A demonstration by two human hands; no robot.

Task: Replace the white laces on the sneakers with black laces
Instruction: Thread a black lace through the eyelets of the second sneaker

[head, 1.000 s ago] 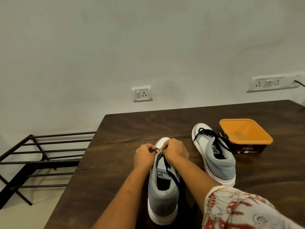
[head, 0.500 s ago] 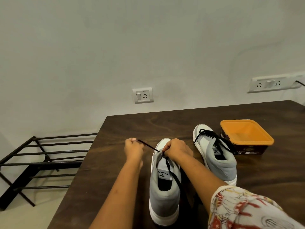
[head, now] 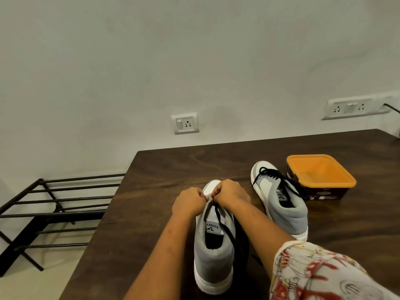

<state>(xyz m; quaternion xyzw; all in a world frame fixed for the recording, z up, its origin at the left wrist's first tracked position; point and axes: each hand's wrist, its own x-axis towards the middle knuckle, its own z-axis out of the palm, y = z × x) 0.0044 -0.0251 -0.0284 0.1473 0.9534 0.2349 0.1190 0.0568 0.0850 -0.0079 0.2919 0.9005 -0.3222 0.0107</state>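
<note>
A grey and white sneaker (head: 213,254) stands heel toward me on the dark wooden table (head: 173,167). My left hand (head: 188,202) and my right hand (head: 230,194) meet over its front eyelets, fingers curled and pinching there. A black lace (head: 225,229) runs from under my right hand back along the shoe's right side. What exactly each fingertip pinches is hidden. The second sneaker (head: 281,201) stands to the right, laced in black. No white lace shows.
An orange-rimmed tub (head: 320,176) sits right of the second sneaker. A black metal rack (head: 54,211) stands on the floor left of the table. Wall sockets (head: 185,123) are on the wall behind. My patterned sleeve (head: 320,273) fills the lower right.
Half a second ago my left hand was out to the left, pulling the black lace taut. It has come back to the shoe and meets my right hand over the eyelets.
</note>
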